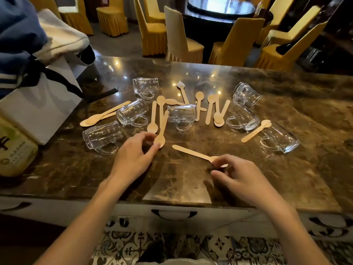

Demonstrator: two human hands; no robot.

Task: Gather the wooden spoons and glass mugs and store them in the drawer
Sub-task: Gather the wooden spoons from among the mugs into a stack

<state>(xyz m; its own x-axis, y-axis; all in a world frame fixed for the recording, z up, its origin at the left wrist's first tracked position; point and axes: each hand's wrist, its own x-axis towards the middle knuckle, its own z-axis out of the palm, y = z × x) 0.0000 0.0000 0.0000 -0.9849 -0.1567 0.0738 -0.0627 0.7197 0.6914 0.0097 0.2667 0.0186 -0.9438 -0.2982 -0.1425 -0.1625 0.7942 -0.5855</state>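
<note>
Several wooden spoons and several clear glass mugs lie scattered on a dark marble counter; every mug is on its side. My right hand pinches the bowl end of one wooden spoon, whose handle points up and left. My left hand touches the bowl of another wooden spoon with thumb and fingertips. A mug lies just left of my left hand, another mug sits in the middle, and a third mug is at the right. A drawer front with a dark handle is shut below the counter edge.
A white paper bag with dark ribbon, a yellow-green box and blue and white cloth crowd the counter's left end. Yellow-covered chairs and a round dark table stand beyond. Patterned floor tiles lie below.
</note>
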